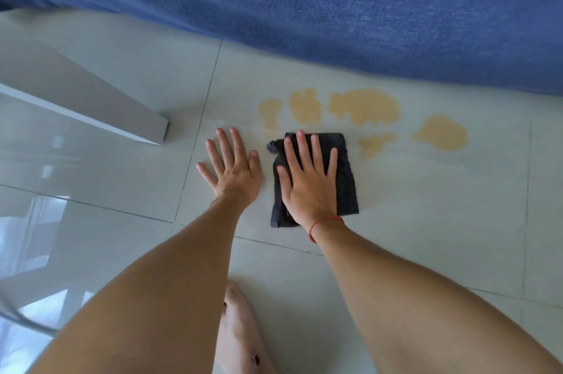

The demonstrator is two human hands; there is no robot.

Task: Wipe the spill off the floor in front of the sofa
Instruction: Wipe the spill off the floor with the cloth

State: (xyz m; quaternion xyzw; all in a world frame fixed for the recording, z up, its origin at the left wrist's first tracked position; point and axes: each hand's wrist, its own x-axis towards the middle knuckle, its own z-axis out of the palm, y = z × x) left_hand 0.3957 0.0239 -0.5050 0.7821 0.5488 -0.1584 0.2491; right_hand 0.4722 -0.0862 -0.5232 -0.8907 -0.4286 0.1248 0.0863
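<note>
A yellowish spill (364, 107) lies in several puddles on the pale tiled floor (426, 221), just in front of the blue sofa (335, 8). A folded dark grey cloth (347, 187) lies flat on the floor just below the puddles. My right hand (309, 178) presses flat on the cloth, fingers spread, a red string around its wrist. My left hand (233, 166) rests flat on the bare tile to the left of the cloth, fingers apart, holding nothing.
A white table leg (91, 105) slants in from the left and ends on the floor left of my left hand. My bare foot (240, 325) stands at the bottom centre. The sofa front runs across the whole top.
</note>
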